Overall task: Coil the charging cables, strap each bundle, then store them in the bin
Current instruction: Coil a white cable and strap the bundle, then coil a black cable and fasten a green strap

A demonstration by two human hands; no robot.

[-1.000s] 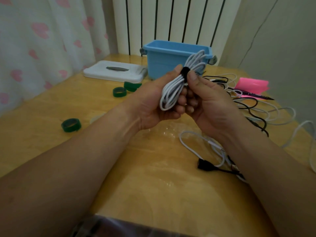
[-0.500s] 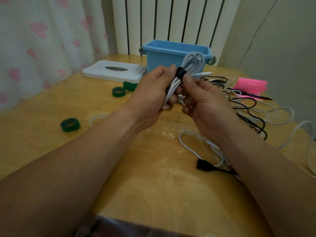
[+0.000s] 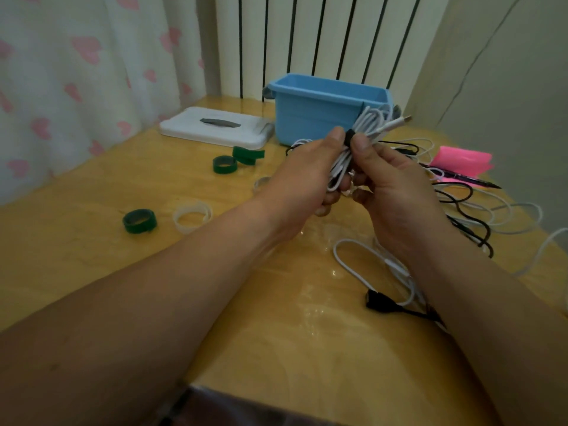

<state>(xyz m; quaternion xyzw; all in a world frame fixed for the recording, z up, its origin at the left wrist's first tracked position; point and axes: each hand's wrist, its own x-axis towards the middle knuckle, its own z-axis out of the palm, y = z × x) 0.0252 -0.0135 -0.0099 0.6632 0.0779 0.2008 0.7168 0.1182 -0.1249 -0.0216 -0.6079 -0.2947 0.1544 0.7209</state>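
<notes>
A coiled white cable bundle point(image 3: 367, 124) with a dark strap point(image 3: 349, 137) round its middle is held above the table in front of the blue bin point(image 3: 313, 118). My left hand point(image 3: 304, 176) grips the bundle from the left. My right hand point(image 3: 387, 186) grips it from the right, thumb beside the strap. The bundle's plug end sticks out to the upper right. Loose white and black cables point(image 3: 473, 207) lie tangled on the table at the right, and a white cable loop point(image 3: 362, 265) lies below my right wrist.
The bin's white lid point(image 3: 215, 126) lies left of the bin. Three green strap rolls point(image 3: 140, 221) point(image 3: 225, 164) point(image 3: 248, 155) and a pale one point(image 3: 193, 216) lie on the wooden table point(image 3: 92, 256). A pink pad point(image 3: 464, 159) and a pen point(image 3: 461, 179) sit at the right.
The bundle has tilted so its plug end points to the upper right, and my thumbs have closed in on the strap. The view has shifted a little to the left.
</notes>
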